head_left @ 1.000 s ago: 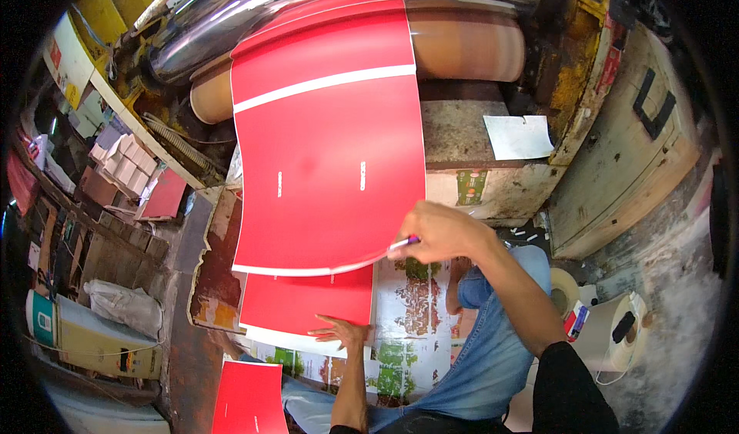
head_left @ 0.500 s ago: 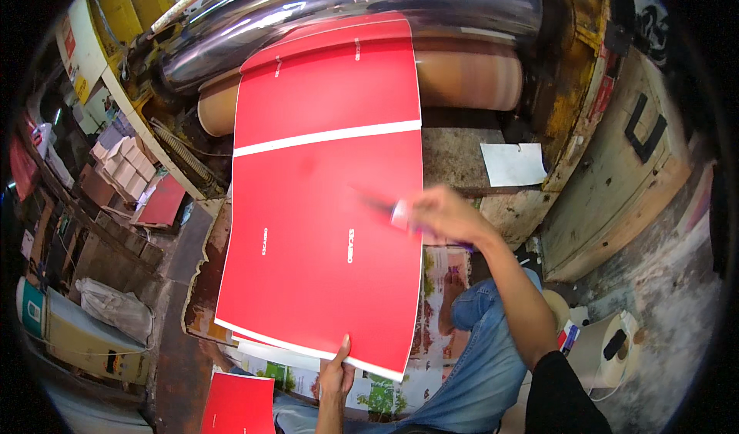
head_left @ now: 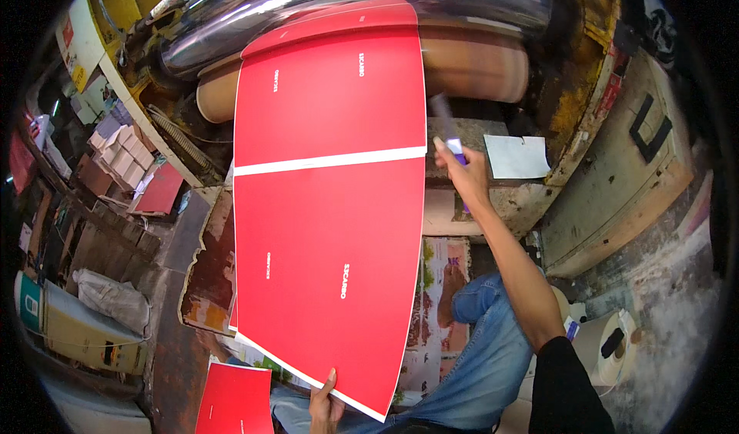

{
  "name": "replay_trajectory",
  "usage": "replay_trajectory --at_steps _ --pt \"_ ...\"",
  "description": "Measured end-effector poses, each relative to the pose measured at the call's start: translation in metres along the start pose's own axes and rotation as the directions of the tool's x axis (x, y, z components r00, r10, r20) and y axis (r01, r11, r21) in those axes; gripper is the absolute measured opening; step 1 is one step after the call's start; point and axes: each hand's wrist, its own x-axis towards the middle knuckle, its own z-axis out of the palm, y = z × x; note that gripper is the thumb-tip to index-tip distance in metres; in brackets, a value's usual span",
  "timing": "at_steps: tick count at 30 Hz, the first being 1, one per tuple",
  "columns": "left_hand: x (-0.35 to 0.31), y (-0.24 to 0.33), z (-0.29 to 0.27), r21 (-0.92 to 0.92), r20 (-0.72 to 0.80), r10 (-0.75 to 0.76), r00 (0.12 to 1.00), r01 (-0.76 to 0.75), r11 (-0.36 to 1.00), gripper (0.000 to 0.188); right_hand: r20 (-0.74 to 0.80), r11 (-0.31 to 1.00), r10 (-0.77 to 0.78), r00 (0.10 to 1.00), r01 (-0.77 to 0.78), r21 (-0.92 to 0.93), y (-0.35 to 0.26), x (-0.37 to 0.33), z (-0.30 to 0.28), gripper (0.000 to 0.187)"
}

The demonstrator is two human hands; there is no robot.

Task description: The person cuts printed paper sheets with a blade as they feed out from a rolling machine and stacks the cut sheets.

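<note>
A long red printed sheet (head_left: 323, 218) with a white band across it comes down from the rollers and hangs over toward me. My left hand (head_left: 326, 409) pinches its white lower edge, thumb on top. To the right of the sheet, near the white band's right end, my right hand (head_left: 469, 176) is closed round a purple-handled utility knife (head_left: 456, 149). The knife's blade points up toward the rollers, blurred by motion and apart from the sheet. Lower left, another red sheet (head_left: 235, 399) lies beside my leg.
A shiny metal roller (head_left: 493, 3) spans the top, above a brown roller (head_left: 477, 64). A white paper piece (head_left: 516, 157) lies on the machine ledge at right, next to a pale metal cabinet (head_left: 616, 180). Film rolls (head_left: 596, 349) stand lower right. Stacked boxes (head_left: 123, 160) are at left.
The red sheet has come further down toward me, drawn by my left hand. My right hand with the utility knife has moved from over the sheet up and right, past its edge.
</note>
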Motion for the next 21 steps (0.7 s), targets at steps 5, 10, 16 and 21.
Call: replay_trajectory --at_steps 5,10,16,21 --pt "-0.021 -0.018 -0.019 0.104 -0.034 0.062 0.998 -0.058 0.993 0.053 0.19 0.953 0.304 0.934 -0.302 -0.041 0.003 0.009 0.02 0.064" --pt "-0.063 -0.01 -0.143 0.063 -0.249 -0.19 0.95 0.212 0.975 0.077 0.187 0.982 0.187 0.964 -0.176 -0.074 0.079 0.015 0.032 0.042" --pt "-0.07 0.009 -0.117 0.29 -0.266 0.159 0.951 -0.078 0.954 0.056 0.345 0.932 0.36 0.867 -0.32 -0.169 0.007 -0.025 0.037 0.032" --pt "0.047 -0.006 -0.129 0.241 -0.323 0.163 0.932 -0.085 0.967 0.061 0.44 0.961 0.272 0.856 -0.216 -0.174 -0.009 -0.047 0.01 0.024"
